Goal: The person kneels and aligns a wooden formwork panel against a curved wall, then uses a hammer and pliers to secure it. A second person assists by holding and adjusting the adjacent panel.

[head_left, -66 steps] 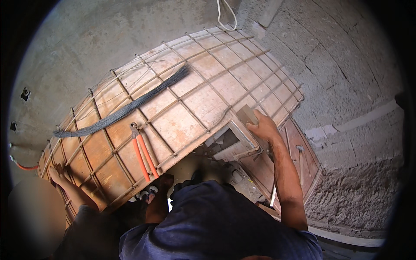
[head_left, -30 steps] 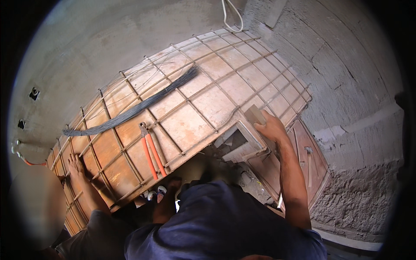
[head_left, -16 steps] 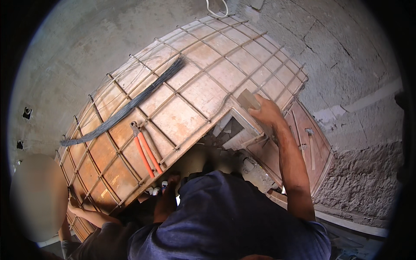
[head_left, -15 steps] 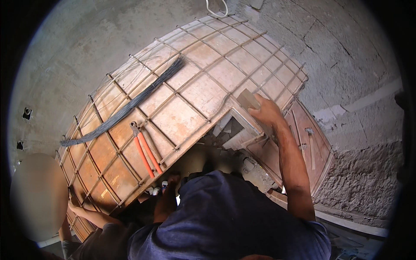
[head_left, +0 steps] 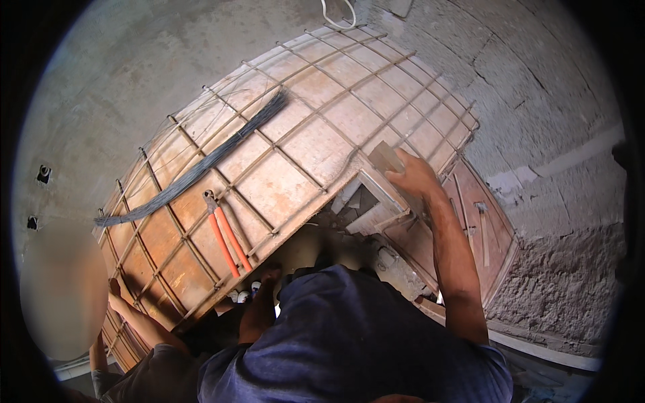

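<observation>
My right hand (head_left: 414,176) is closed round a flat grey-brown piece of board (head_left: 385,158). It is at the slab form's near edge, beside a wooden-framed opening. My left hand (head_left: 271,275) hangs low in shadow below that edge, and its fingers cannot be made out. Orange-handled nippers (head_left: 225,235) lie on the rebar grid (head_left: 275,144), nearest to my left hand. Farther back, a long bundle of grey tie wire (head_left: 201,168) rests across the bars. Beneath the bars are pinkish-brown form panels (head_left: 282,191).
A co-worker's arm (head_left: 144,322) reaches onto the grid at the lower left. Rough concrete walls (head_left: 537,121) stand behind and to the right. Below the edge is rubble (head_left: 390,258). A hammer (head_left: 482,221) lies on the lower panel at right.
The co-worker's arm and head have shifted slightly at the lower left. My right hand stays on the board, and the nippers and wire have not moved.
</observation>
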